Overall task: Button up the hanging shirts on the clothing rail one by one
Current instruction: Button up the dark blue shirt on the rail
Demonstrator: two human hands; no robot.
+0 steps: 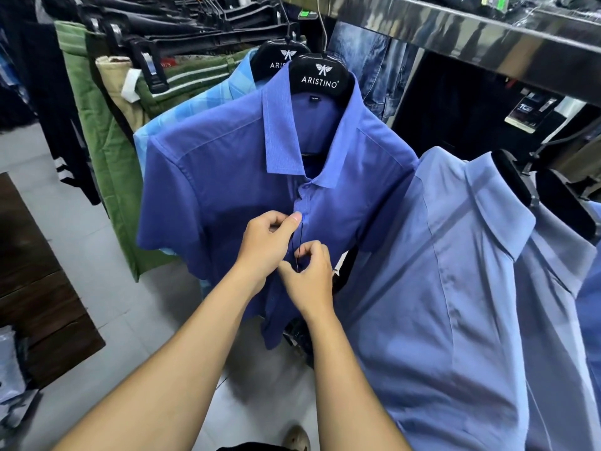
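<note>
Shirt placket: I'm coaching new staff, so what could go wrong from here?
The black cord hangs between the left hand and right hand, so it may get caught under the placket. Both hands pinch the shirt; tugging could pull it askew on its hanger.

royal-blue shirt (227,177), pale blue shirt (455,288), light blue check shirt (201,105), black hanger (320,76), green trousers (97,125)
</note>
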